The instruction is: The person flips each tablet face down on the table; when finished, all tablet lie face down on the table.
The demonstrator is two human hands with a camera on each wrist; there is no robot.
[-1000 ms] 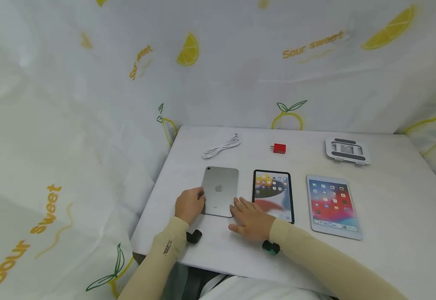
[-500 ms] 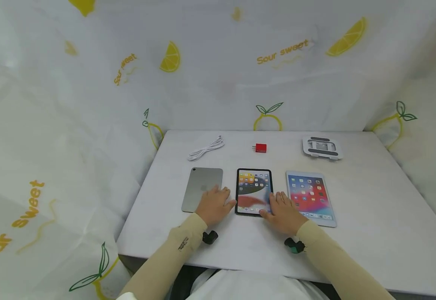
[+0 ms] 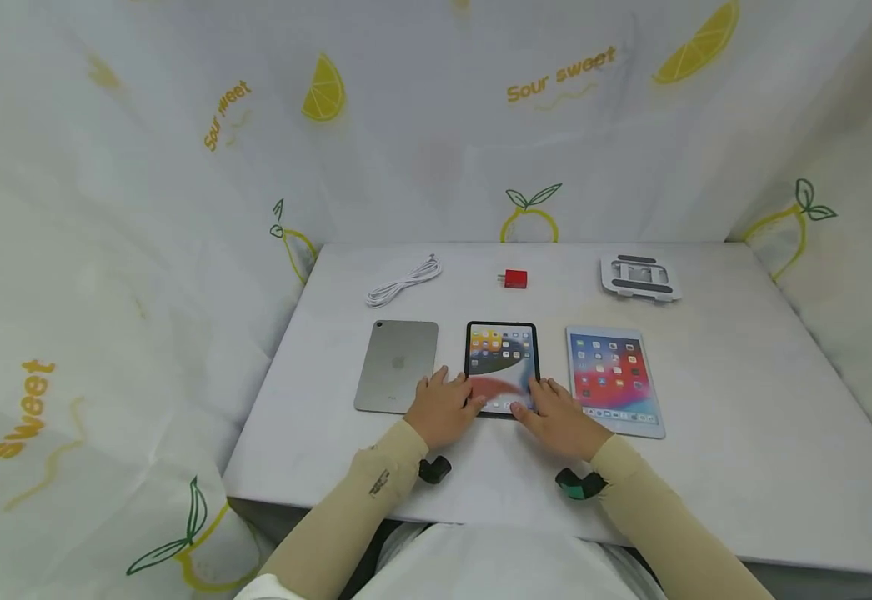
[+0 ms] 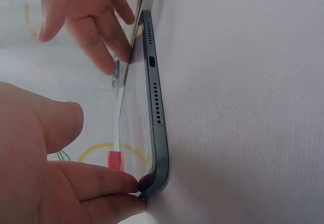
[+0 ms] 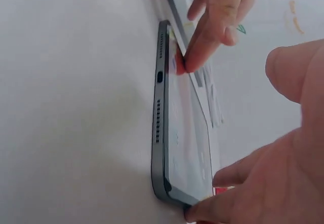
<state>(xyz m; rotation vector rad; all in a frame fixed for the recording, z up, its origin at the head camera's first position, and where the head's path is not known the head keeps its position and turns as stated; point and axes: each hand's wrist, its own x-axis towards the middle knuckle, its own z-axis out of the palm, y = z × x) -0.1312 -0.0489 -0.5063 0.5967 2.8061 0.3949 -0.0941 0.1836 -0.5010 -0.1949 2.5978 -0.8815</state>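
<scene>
A black-framed tablet [image 3: 503,358] with a lit home screen lies flat in the middle of the white table. My left hand [image 3: 439,411] touches its lower left edge with extended fingers. On the other side, the fingers of my right hand [image 3: 563,423] rest along the lower right edge, thumb over the bottom corner. Both wrist views show the tablet's bottom side [image 4: 157,102] with its port and speaker holes, fingertips right at the corners. To the left lies a silver-grey tablet [image 3: 398,367], back up. A white-framed tablet [image 3: 616,379], screen lit, lies to the right.
Behind the tablets are a coiled white cable [image 3: 404,282], a red charger plug [image 3: 514,279] and a folded white-and-grey stand [image 3: 638,278]. A white sheet with lemon prints [image 3: 421,150] hangs behind the table [image 3: 744,417].
Both hands have moved right, from the sides of the silver-grey tablet to the sides of the black-framed one; the right hand got there first. The head view has shifted. The tablets keep their row.
</scene>
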